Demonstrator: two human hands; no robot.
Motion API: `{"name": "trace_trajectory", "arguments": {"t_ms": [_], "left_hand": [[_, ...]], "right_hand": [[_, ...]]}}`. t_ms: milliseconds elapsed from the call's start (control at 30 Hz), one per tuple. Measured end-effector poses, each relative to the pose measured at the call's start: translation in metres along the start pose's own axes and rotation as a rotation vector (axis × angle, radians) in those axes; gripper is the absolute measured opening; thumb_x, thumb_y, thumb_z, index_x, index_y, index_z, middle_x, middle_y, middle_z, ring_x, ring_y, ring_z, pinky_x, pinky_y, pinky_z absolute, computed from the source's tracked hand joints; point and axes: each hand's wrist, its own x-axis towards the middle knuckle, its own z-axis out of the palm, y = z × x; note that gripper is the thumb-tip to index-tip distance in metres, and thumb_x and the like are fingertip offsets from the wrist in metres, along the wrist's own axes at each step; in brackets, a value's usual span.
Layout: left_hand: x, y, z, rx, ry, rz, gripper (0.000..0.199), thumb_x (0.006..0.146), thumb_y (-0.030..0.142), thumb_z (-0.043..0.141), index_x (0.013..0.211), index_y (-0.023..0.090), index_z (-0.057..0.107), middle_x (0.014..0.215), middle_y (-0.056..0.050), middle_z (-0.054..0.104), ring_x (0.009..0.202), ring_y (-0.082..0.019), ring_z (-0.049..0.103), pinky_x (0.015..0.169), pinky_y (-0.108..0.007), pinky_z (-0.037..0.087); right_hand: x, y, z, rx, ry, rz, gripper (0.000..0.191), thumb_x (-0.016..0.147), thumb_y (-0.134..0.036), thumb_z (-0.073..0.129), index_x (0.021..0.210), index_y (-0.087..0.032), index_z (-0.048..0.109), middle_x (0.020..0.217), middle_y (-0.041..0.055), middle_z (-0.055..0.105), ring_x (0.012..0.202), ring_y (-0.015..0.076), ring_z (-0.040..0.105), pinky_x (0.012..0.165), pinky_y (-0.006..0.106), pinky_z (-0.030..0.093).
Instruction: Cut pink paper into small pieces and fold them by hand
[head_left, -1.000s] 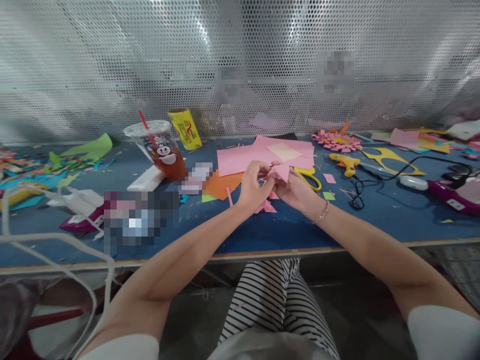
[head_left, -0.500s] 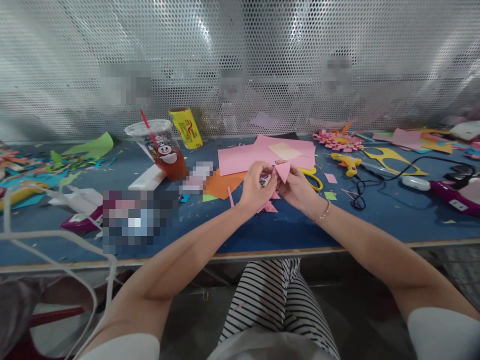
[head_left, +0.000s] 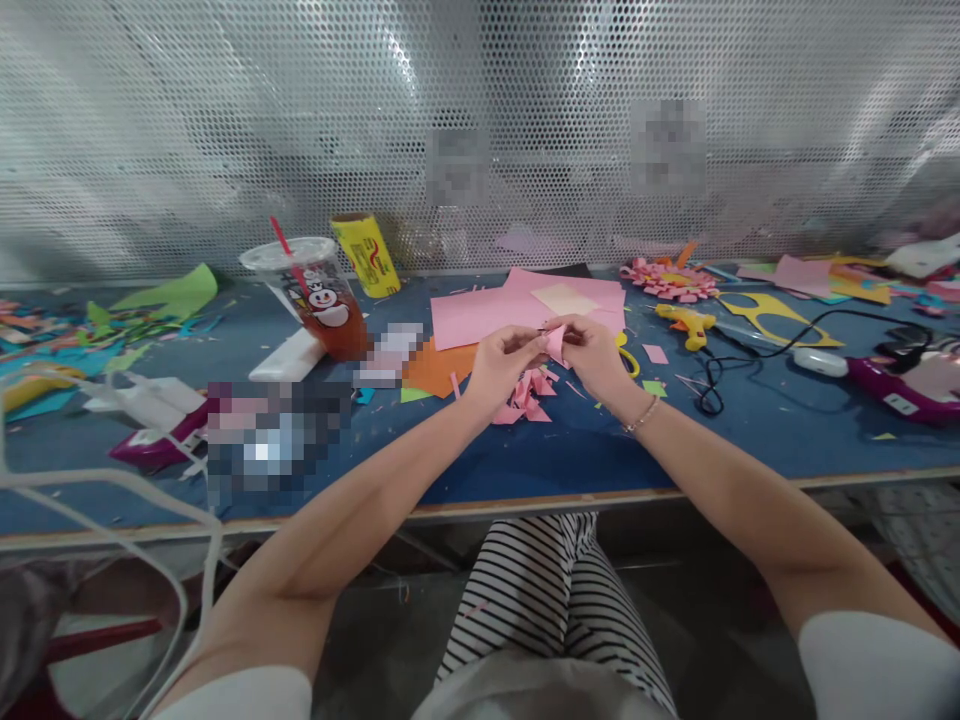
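Between my two hands is a small piece of pink paper (head_left: 556, 345), bent or folded, pinched from both sides. My left hand (head_left: 501, 365) grips its left edge with thumb and fingertips. On the other side my right hand (head_left: 598, 362) is closed on the same piece, fingers curled over it. Just under the hands lies a pile of pink paper strips (head_left: 531, 400). Behind them rest large pink sheets (head_left: 472, 318) with a cream piece (head_left: 564, 298) on top. The yellow handle of what look like scissors (head_left: 630, 360) shows beside my right hand, partly hidden.
To the left stand a plastic cup of drink (head_left: 341, 310) with a red straw and a yellow tube (head_left: 366, 258). Orange paper (head_left: 439, 365) lies nearby. On the right are a yellow glue gun (head_left: 686, 325) with black cord, a pink fringed paper piece (head_left: 667, 280) and a purple tool (head_left: 904, 392).
The pink paper, a flat triangle before, now looks curled or folded between my fingers. My right fingers have come over its top. More of the strip pile shows below.
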Motion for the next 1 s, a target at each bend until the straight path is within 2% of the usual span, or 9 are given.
{"name": "trace_trajectory", "arguments": {"t_ms": [267,467,667,800,900,1000], "left_hand": [[0.003,-0.003,-0.003,-0.025,0.006,-0.073,0.024,0.059,0.029,0.072,0.074,0.013,0.065,0.068,-0.004,0.066,0.061,-0.012,0.063,0.073,-0.033,0.052],[0.006,-0.008,-0.006,-0.111,-0.022,-0.153,0.024,0.06,0.028,0.073,0.077,0.013,0.065,0.071,-0.005,0.067,0.065,-0.014,0.065,0.074,-0.034,0.052],[0.011,-0.007,-0.01,-0.305,0.015,-0.173,0.019,0.062,0.022,0.072,0.075,0.013,0.062,0.067,-0.002,0.066,0.067,-0.012,0.065,0.082,-0.033,0.05],[0.014,-0.005,-0.015,-0.386,-0.004,-0.175,0.014,0.064,0.018,0.07,0.074,0.013,0.061,0.07,-0.002,0.067,0.072,-0.013,0.066,0.084,-0.032,0.05],[0.017,-0.006,-0.018,-0.405,-0.032,-0.17,0.011,0.066,0.017,0.068,0.073,0.013,0.061,0.07,-0.001,0.067,0.073,-0.013,0.066,0.085,-0.032,0.049],[0.018,-0.007,-0.02,-0.415,-0.069,-0.17,0.01,0.068,0.017,0.067,0.076,0.013,0.061,0.073,-0.003,0.068,0.074,-0.013,0.066,0.085,-0.032,0.049]], "right_hand": [[0.0,-0.005,-0.002,-0.079,0.087,-0.057,0.024,0.059,-0.006,0.057,0.076,-0.021,0.051,0.068,-0.0045,0.051,0.061,0.0083,0.046,0.056,0.022,0.039],[-0.001,-0.002,-0.001,-0.176,0.137,-0.131,0.019,0.066,-0.011,0.057,0.077,-0.022,0.047,0.075,-0.003,0.049,0.065,0.0086,0.049,0.06,0.024,0.041],[-0.002,-0.001,-0.001,-0.104,0.083,-0.178,0.009,0.076,-0.021,0.053,0.083,-0.022,0.048,0.079,-0.0012,0.05,0.073,0.0105,0.051,0.07,0.028,0.044],[0.0,-0.001,-0.007,-0.06,0.017,-0.187,0.014,0.076,-0.02,0.051,0.089,-0.022,0.05,0.088,0.0011,0.054,0.082,0.0123,0.054,0.076,0.03,0.046],[0.0,-0.002,-0.009,-0.174,-0.019,-0.216,0.019,0.071,-0.017,0.056,0.089,-0.021,0.052,0.093,0.0032,0.055,0.086,0.0143,0.055,0.074,0.03,0.047],[0.0,-0.003,-0.008,-0.263,-0.02,-0.247,0.016,0.07,-0.02,0.06,0.083,-0.019,0.053,0.088,0.0034,0.054,0.08,0.0141,0.055,0.067,0.028,0.048]]}}
